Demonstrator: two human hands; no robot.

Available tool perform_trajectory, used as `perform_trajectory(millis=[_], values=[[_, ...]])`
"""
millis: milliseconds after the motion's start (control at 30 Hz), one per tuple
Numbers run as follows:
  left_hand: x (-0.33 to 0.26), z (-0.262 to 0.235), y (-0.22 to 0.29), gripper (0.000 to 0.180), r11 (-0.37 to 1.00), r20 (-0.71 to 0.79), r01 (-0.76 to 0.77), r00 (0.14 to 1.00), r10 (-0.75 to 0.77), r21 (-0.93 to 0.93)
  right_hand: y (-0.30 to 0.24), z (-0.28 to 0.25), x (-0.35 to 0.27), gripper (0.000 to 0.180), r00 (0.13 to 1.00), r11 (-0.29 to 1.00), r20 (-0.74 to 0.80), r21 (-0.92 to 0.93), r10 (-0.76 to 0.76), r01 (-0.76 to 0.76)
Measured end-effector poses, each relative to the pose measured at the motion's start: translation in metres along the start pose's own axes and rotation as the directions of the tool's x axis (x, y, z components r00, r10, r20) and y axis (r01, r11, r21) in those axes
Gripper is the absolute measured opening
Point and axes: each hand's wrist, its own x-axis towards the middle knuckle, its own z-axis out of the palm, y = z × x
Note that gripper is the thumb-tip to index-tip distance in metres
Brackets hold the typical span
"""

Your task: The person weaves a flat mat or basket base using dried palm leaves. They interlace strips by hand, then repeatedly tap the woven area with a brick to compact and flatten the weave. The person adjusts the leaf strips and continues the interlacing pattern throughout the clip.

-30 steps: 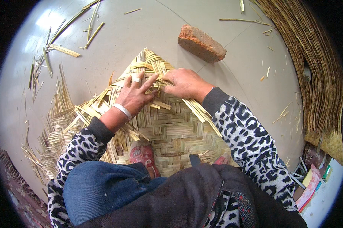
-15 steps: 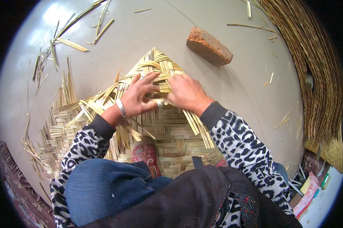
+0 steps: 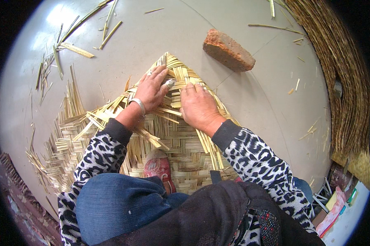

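The mat [image 3: 185, 141] fills the middle of the frame, its lower edge hidden by the knee [image 3: 111, 205] and the dark jacket [image 3: 185, 215]. Its folded corner peaks at upper centre, partly under the hands.

The left hand [image 3: 152, 88] lies open along the fold, fingers extended, palm out of sight; a ring [image 3: 149, 73] and a bangle [image 3: 139, 105] show. The right hand [image 3: 200, 105] is curled shut on strips [image 3: 176, 99], but its fingertips are hidden, so how many it pinches is hard to tell.

The weave is a flat, pale straw-coloured herringbone, fraying into stiff splinters at left. A red shoe [image 3: 158, 166] stands on it, its heel end covered. Both sleeves [image 3: 256, 158] are spotted and black-cuffed.

At upper right sits a rough, oblong brick [image 3: 228, 50]; beyond it, a brown, ridged bundle [image 3: 326, 69] is cut off by the lens rim. Split scraps [image 3: 111, 36] litter the smooth grey floor [image 3: 271, 127], upper left.
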Motion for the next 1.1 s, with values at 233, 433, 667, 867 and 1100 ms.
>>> perform_trajectory(millis=[233, 433, 667, 867, 1100], values=[[-0.007, 0.008, 0.025, 0.060, 0.932, 0.063, 0.019, 0.997, -0.044, 0.361, -0.004, -0.003, 0.001, 0.048, 0.995, 0.998, 0.091, 0.047, 0.048, -0.052], [-0.009, 0.025, 0.027, 0.061, 0.854, 0.066, 0.023, 0.996, -0.067, 0.519, -0.019, 0.028, -0.005, 0.071, 0.994, 0.985, -0.085, -0.156, 0.067, -0.079], [-0.012, 0.044, 0.014, 0.061, 0.841, -0.082, -0.033, 0.993, 0.091, 0.540, -0.010, 0.019, -0.014, 0.073, 0.998, 0.996, -0.014, 0.074, 0.055, -0.054], [-0.015, 0.043, 0.010, 0.058, 0.847, -0.148, -0.040, 0.979, 0.139, 0.530, 0.060, -0.032, -0.022, 0.061, 0.922, 0.917, 0.306, 0.383, -0.238, 0.110], [-0.013, 0.043, 0.013, 0.062, 0.883, -0.169, -0.021, 0.979, 0.114, 0.470, 0.047, 0.049, -0.062, 0.075, 0.980, 0.985, 0.098, 0.008, -0.171, 0.171]])
